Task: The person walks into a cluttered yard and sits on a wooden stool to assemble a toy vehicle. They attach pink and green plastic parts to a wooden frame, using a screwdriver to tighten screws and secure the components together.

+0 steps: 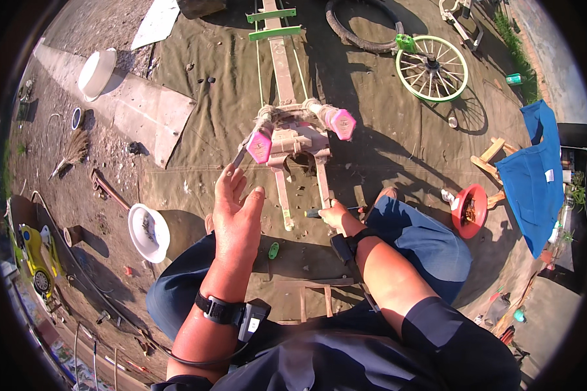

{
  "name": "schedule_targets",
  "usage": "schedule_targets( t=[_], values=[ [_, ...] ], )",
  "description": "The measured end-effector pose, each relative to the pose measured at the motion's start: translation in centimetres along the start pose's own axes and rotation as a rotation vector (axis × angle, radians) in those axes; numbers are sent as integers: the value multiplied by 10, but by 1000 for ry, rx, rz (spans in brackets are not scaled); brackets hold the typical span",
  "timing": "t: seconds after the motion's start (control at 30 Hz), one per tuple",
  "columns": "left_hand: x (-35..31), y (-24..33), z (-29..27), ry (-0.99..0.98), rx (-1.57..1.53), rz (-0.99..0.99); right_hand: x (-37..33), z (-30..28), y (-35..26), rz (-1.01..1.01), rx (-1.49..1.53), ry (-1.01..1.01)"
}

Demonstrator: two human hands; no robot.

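Stretched out beside a dusty pinkish frame (298,144) is my left hand (233,212), open, its fingertips close to a short dark lever (239,156); I cannot tell whether they touch. Two bright pink hexagonal caps (259,147) sit on wrapped arms of the frame. My right hand (339,217) is closed by the lower end of the frame's right leg. A screwdriver (313,213) with a dark handle passes through that hand, mostly hidden by the fingers. On the ground between my knees lies a small green piece (274,250).
A long beam (282,72) with green crossbars (275,32) runs away from the frame. A green-rimmed wheel (432,68) and a tyre (359,29) lie at the far right. Near my knees are a white basin (149,233) and a red bowl (469,212). Blue cloth (535,179) covers something wooden.
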State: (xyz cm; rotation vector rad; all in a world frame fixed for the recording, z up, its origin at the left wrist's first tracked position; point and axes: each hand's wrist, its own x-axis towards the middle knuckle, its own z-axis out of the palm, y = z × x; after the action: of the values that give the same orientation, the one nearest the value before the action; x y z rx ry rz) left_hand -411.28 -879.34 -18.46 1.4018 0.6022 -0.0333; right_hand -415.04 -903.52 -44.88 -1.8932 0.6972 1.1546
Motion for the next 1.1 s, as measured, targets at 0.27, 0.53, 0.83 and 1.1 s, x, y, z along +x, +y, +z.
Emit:
schedule_targets(
  t=[0.27, 0.53, 0.83, 1.1],
  values=[
    [12, 57, 6, -214, 757, 367, -19, -31, -34, -212, 175, 186],
    [44, 45, 13, -225, 925, 587, -143, -136, -219, -1107, -58, 246],
    [43, 48, 14, -261, 858, 527, -151, -234, -223, -861, -253, 177],
    [41, 49, 17, -224, 840, 522, -71, -192, -150, -321, 348, 142]
  ],
)
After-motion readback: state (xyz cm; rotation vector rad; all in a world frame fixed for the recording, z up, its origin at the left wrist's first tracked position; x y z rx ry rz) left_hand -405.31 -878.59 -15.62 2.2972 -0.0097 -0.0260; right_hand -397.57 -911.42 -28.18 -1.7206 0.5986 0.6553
